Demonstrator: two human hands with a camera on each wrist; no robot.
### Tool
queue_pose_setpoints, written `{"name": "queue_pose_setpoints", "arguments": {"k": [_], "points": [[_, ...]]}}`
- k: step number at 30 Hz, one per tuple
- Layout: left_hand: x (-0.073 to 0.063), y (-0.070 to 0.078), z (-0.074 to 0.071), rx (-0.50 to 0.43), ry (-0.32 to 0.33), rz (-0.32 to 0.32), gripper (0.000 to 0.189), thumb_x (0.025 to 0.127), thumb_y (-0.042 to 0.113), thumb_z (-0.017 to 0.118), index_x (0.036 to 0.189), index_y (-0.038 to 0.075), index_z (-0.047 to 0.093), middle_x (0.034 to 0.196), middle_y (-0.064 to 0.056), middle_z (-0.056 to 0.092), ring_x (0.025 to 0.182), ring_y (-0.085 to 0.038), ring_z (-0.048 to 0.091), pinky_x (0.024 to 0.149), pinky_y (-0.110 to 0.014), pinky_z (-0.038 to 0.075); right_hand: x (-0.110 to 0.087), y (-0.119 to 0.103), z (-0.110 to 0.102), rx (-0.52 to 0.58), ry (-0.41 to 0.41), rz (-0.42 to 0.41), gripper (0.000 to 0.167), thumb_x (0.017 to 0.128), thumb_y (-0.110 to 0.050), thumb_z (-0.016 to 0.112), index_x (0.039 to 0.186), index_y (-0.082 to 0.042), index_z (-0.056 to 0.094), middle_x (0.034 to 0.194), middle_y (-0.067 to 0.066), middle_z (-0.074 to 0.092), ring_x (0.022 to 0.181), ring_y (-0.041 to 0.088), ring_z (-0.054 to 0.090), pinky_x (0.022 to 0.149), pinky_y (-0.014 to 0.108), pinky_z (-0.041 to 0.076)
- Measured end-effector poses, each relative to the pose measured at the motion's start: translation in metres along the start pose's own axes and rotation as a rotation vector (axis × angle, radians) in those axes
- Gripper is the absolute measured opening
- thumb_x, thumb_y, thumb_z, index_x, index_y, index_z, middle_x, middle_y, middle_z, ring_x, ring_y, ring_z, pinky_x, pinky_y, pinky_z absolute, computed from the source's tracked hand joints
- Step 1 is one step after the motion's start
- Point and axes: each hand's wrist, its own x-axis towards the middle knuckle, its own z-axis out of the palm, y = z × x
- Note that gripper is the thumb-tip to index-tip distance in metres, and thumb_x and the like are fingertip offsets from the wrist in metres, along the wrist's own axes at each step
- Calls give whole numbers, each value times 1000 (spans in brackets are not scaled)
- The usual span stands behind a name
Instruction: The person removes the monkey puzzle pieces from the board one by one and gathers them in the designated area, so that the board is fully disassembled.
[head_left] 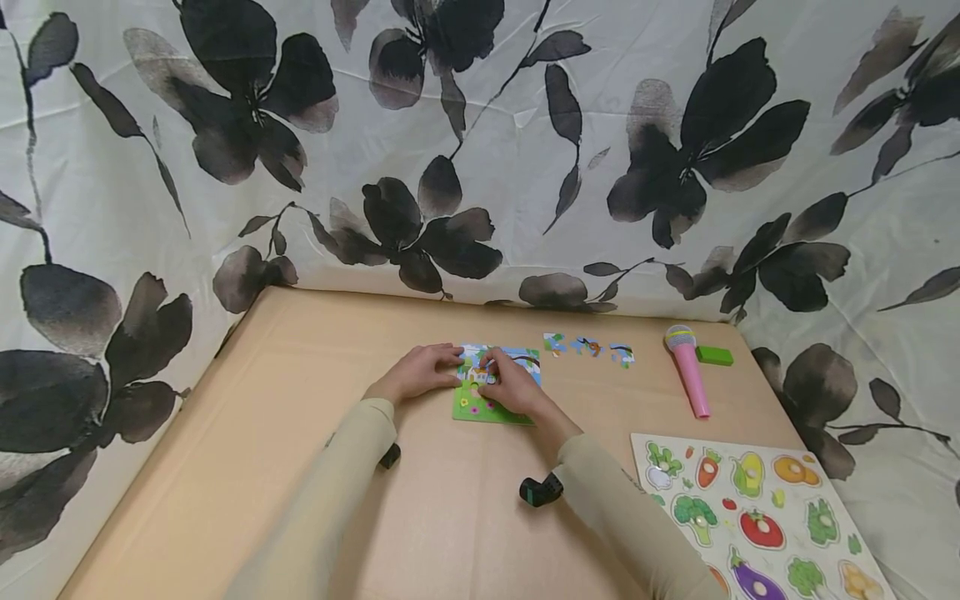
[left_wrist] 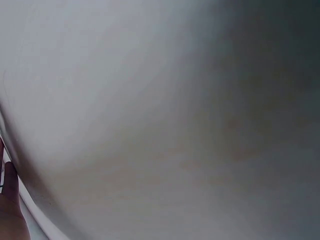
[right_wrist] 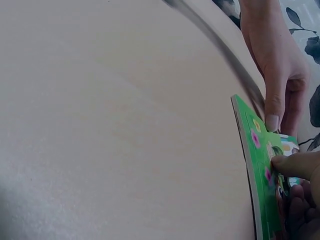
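A small jigsaw puzzle board (head_left: pixel 480 408) with a green meadow, pink flowers and blue sky lies near the table's far side. My left hand (head_left: pixel 420 372) rests at its left edge, fingers extended, thumb touching the border in the right wrist view. Over the middle of the board, my right hand (head_left: pixel 513 385) has thumb and fingers bent together, pinching what looks like a puzzle piece that they mostly hide. In the right wrist view, the right thumb (right_wrist: pixel 295 164) lies against the board's face. The left wrist view shows mostly blurred tabletop, with part of the left hand (left_wrist: pixel 11 215) at its edge.
Loose puzzle pieces (head_left: pixel 588 347) lie right of the board. Farther right are a pink toy microphone (head_left: pixel 690 375) and a green block (head_left: pixel 715 357). A vegetable picture board (head_left: pixel 723 487) occupies the near right corner. Floral cloth (head_left: pixel 525 167) hangs behind the table.
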Motion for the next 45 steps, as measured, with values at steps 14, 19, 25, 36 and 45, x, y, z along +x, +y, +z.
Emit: {"name": "queue_pose_setpoints", "arguments": {"k": [14,19,25,36,45], "points": [[0,-1,-1,13,1,-4,46,89,31,72,129,8,65,145,-3,51,141,-25,37,116,-46,29,4,2,2,21,1,7,23,90,-16,72,112,-10,68,106,3,62,75,13,53,70,29,47],[0,-1,-1,14,-2,-9,47,89,31,72,130,8,65,145,-3,51,141,-24,37,116,-45,28,3,4,-1,178,13,124,24,93,-19,68,116,-12,66,95,5,63,68,15,56,60,29,47],[1,-3,-1,8,-4,2,48,89,31,73,130,8,65,145,-3,51,141,-25,37,117,-44,27,-1,15,-10,477,117,232,31,95,-19,65,125,-12,61,106,11,61,77,20,58,64,30,50],[0,-3,1,9,-8,18,49,89,30,73,130,6,64,145,-6,51,141,-27,37,117,-45,27,-16,46,-53,551,267,280,37,97,-5,58,133,-2,57,132,17,51,89,12,56,76,22,50],[1,-2,0,12,-8,17,49,89,31,73,130,6,64,144,-5,52,141,-26,37,117,-43,27,-34,71,-76,443,269,312,39,97,-4,57,136,-2,55,132,18,53,85,10,55,69,22,46]]}}
